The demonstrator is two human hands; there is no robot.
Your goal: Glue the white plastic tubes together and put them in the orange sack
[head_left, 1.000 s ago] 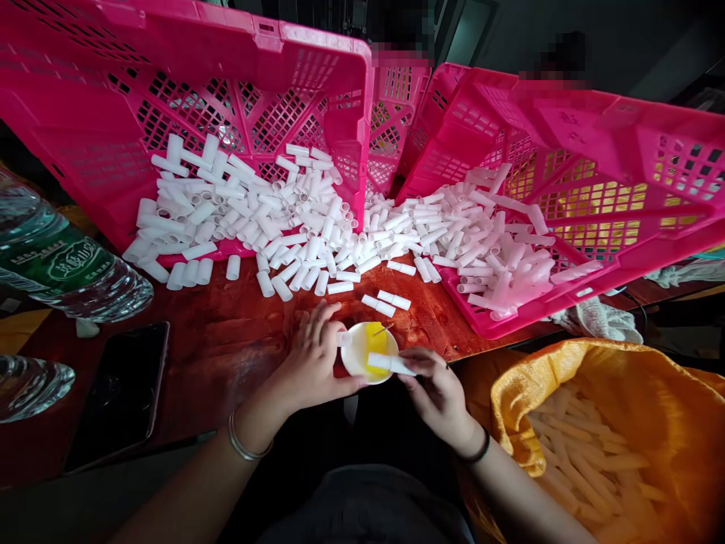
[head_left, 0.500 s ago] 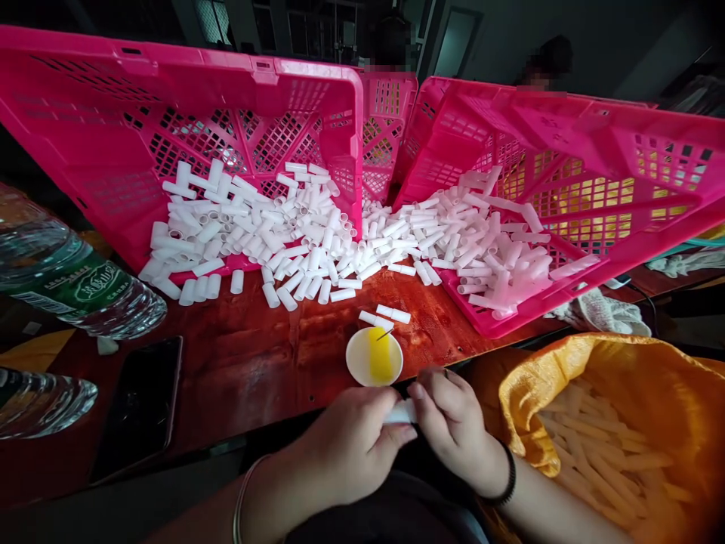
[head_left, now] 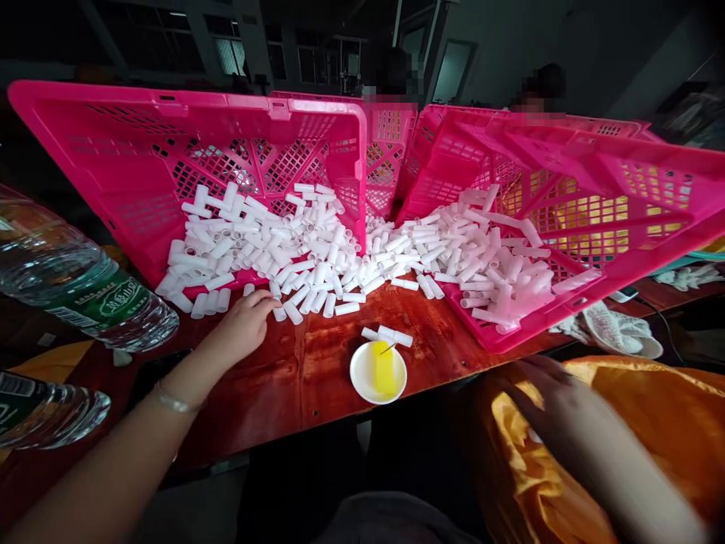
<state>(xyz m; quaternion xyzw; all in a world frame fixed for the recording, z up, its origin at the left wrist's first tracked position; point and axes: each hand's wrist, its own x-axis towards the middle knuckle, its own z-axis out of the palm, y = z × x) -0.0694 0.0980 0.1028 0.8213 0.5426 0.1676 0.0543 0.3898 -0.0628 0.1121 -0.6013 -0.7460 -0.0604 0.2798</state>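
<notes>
At the left edge of a heap of short white plastic tubes (head_left: 317, 264), my left hand (head_left: 246, 325) is closed, its fingertips on one white tube (head_left: 279, 312). My right hand (head_left: 547, 397), blurred by motion, is over the rim of an orange bag (head_left: 640, 385), its fingers stretched out and apart. A small whitish thing (head_left: 534, 436) shows under that hand, too unclear to name. Between the hands, a white bowl (head_left: 362, 385) holds a yellow block (head_left: 385, 370) with a thin dark pin on it. Two white tubes (head_left: 395, 335) lie just behind the bowl.
Two pink crates (head_left: 362, 174) (head_left: 566, 143) lie on their sides, with tubes spilling onto the red-brown table (head_left: 317, 363). Water bottles (head_left: 107, 295) and a partly hidden dark phone (head_left: 150, 374) are at left. A white glove (head_left: 615, 329) lies at right. People are beyond the crates.
My hands, earlier together on a white tube in front of the bowl, have parted. The left went forward-left to the heap; the right went right to the orange bag. The view has tilted up.
</notes>
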